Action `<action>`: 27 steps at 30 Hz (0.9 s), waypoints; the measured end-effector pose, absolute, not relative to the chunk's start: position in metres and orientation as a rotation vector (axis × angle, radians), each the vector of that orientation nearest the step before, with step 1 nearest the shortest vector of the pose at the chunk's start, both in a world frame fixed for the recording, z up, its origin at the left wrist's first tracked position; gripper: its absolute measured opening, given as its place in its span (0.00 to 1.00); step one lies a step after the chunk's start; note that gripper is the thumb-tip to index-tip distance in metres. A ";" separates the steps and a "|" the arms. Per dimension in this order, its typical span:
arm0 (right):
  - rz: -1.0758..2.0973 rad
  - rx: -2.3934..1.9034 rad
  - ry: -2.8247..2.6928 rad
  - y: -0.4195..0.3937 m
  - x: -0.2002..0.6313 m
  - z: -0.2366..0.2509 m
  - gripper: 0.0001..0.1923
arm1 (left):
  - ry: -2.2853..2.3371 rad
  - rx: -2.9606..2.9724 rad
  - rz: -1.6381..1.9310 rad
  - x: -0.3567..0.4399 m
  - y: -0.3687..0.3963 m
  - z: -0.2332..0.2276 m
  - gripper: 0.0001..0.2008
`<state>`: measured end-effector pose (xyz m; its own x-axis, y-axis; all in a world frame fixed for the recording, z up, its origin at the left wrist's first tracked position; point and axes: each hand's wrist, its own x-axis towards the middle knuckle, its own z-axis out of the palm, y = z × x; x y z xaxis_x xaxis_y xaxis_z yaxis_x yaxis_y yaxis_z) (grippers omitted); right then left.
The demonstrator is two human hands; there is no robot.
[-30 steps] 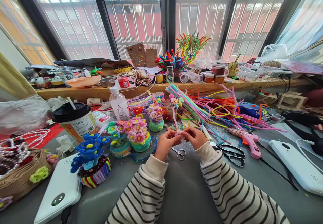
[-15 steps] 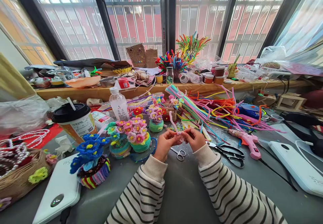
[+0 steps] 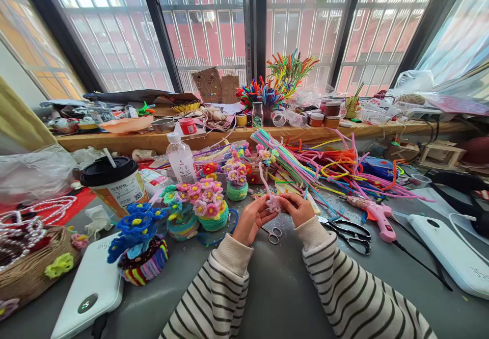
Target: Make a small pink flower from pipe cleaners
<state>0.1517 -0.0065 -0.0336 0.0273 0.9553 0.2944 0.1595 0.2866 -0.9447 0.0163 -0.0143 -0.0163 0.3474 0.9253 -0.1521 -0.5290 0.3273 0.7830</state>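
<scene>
My left hand (image 3: 251, 220) and my right hand (image 3: 298, 208) meet above the grey table (image 3: 275, 288), both pinching a small pink pipe-cleaner flower (image 3: 273, 204). Its loose pink end sticks up and away from me. Small silver scissors (image 3: 272, 234) lie on the table just below my hands. Finished pipe-cleaner flower pots (image 3: 208, 204) stand to the left of my left hand.
A heap of coloured pipe cleaners (image 3: 328, 168) lies behind my right hand. To the right are black scissors (image 3: 353, 234), a pink glue gun (image 3: 376, 214) and a white device (image 3: 449, 252). To the left are a blue flower pot (image 3: 139, 242), a lidded cup (image 3: 114, 181) and a clear bottle (image 3: 180, 158).
My hands stayed together and kept working the pink piece. The flower has shifted slightly between my fingers, and the loose end has swung a little.
</scene>
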 end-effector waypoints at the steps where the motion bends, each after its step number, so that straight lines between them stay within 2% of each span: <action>1: 0.907 -1.105 -1.405 -0.006 0.152 -0.033 0.15 | 0.664 0.693 1.063 0.016 -0.014 -0.016 0.13; 4: 0.912 -1.088 -1.380 -0.006 0.153 -0.032 0.17 | 0.647 0.639 1.107 0.015 -0.013 -0.016 0.14; 7: 0.763 -1.186 -1.489 -0.006 0.157 -0.029 0.17 | 0.634 0.579 1.159 0.013 -0.011 -0.013 0.14; 10: 0.599 -1.389 -1.876 -0.008 0.158 -0.028 0.13 | 0.615 0.511 1.207 0.010 -0.010 -0.010 0.14; 15: 0.494 -1.580 -2.372 -0.019 0.148 -0.030 0.13 | 0.548 0.458 1.233 0.007 -0.009 -0.010 0.17; 18: 0.521 -1.606 -2.451 -0.025 0.143 -0.027 0.13 | 0.537 0.448 1.238 0.006 -0.008 -0.010 0.18; 22: 0.533 -1.676 -2.511 -0.030 0.144 -0.021 0.07 | 0.553 0.438 1.241 0.007 -0.008 -0.010 0.18; 27: 0.460 -1.771 -2.552 -0.033 0.146 -0.018 0.06 | 0.559 0.446 1.240 0.006 -0.008 -0.010 0.18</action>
